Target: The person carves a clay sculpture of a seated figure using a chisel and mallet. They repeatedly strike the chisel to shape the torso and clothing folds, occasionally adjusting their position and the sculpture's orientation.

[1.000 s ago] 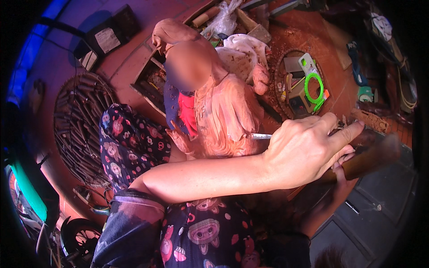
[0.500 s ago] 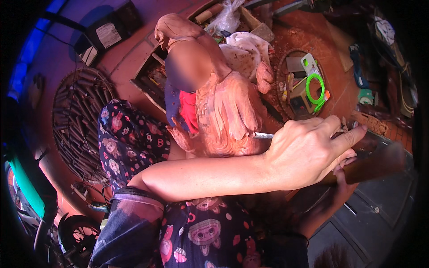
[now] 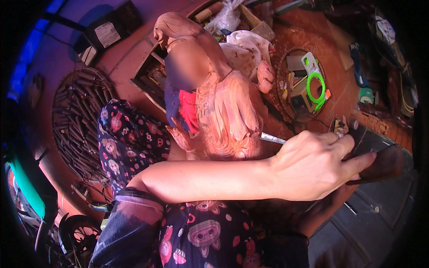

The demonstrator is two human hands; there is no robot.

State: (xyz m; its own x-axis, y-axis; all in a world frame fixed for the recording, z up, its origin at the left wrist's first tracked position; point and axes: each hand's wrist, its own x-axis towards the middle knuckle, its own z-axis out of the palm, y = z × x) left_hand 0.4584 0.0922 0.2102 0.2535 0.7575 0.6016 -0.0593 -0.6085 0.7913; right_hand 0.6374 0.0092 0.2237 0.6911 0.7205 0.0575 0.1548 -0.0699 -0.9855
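Note:
A reddish wooden figure (image 3: 237, 107) with carved folds leans in front of me, its upper part partly blurred. My left forearm crosses the picture to the right, and my left hand (image 3: 313, 167) is closed around a chisel whose pale metal blade (image 3: 272, 139) points at the figure's lower right side. Whether the tip touches the wood I cannot tell. Behind it, mostly hidden, my right hand (image 3: 345, 194) grips a dark wooden mallet (image 3: 383, 165) close to the chisel's handle end. Red and dark blue cloth (image 3: 188, 109) lies against the figure.
On the left lies a round tray of many dark chisels (image 3: 82, 125). Beyond the figure stand a wooden box (image 3: 147, 85) and a stained white cloth (image 3: 243, 51). A round basket (image 3: 281, 105) holds a green ring-shaped item (image 3: 316, 87). A dark grey panelled surface (image 3: 375, 210) lies at right.
My left hand has shifted right and slightly down, drawing the chisel tip back from the carved folds toward the figure's edge. The mallet has moved, and my right hand is now more hidden.

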